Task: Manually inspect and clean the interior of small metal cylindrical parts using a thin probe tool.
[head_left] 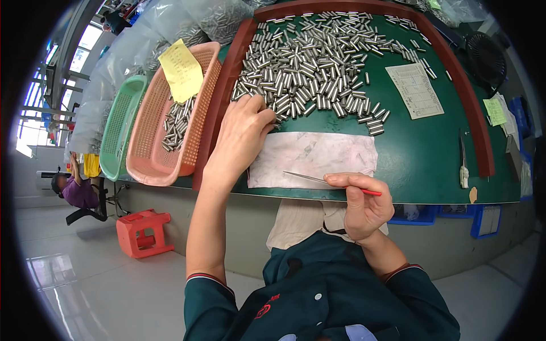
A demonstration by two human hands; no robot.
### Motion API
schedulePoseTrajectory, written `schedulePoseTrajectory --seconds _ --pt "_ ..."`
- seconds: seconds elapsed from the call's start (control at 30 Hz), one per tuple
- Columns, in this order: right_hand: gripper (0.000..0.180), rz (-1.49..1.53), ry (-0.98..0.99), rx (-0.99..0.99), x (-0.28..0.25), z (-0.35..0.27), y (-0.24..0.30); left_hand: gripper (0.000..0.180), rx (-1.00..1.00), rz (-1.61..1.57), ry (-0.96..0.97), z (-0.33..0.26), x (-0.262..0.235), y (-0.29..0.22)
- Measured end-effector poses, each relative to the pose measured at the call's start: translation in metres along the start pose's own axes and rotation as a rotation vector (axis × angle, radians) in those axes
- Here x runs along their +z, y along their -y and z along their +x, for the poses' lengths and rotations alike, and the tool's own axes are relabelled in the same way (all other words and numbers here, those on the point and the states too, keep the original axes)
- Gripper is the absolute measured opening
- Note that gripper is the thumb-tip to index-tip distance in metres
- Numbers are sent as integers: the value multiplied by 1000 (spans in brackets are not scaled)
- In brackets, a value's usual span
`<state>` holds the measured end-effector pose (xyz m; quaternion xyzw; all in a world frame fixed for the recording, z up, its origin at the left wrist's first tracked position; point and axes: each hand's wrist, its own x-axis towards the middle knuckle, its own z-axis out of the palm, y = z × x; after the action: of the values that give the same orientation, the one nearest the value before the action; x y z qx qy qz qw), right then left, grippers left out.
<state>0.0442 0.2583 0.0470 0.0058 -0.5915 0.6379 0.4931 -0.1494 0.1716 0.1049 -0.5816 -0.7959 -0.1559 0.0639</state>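
my right hand (368,206) pinches a slim red-ended pointed tool (307,177) over the right side of the pale cloth (313,153). my left hand (242,128) bends its fingers at the near left edge of the heaped metal pins (318,68); i cannot tell whether they grip one. writing marks the yellow note (182,71) in the pink basket (200,122) at left and the pale ruled sheet (414,91) right of the heap, too small for me to read.

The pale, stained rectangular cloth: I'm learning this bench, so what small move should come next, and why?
Probably the left hand should draw a few shiny metal cylinders onto the cloth: it is at their near-left edge, beside the cloth, while the right hand holds a thin pointed red-ended tool over it.
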Motion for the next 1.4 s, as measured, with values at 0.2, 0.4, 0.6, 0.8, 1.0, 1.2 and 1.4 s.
schedulePoseTrajectory --seconds 0.2,0.4,0.6,0.8,1.0,1.2,1.4 --pt "10 -43 -16 12 0 0 1 12 2 -51 -48 -18 -24 -12" --pt "10 28 1 -90 2 3 0 10 -580 -1137 -309 -131 -25 -34" --pt "16 69 465 -76 39 -15 11 14 -1166 -2038 -794 -217 34 -54" --pt "29 103 685 -112 69 -45 -2 14 -1239 -2117 -815 -230 44 -64" --pt "22 72 745 -101 75 -49 -6 15 -1292 -2026 -790 -234 46 -65" --pt "22 37 756 -97 79 -51 -6 12 -1272 -2005 -778 -235 48 -63" --pt "22 35 747 -76 82 -51 -5 11 -1238 -1985 -790 -237 47 -60"
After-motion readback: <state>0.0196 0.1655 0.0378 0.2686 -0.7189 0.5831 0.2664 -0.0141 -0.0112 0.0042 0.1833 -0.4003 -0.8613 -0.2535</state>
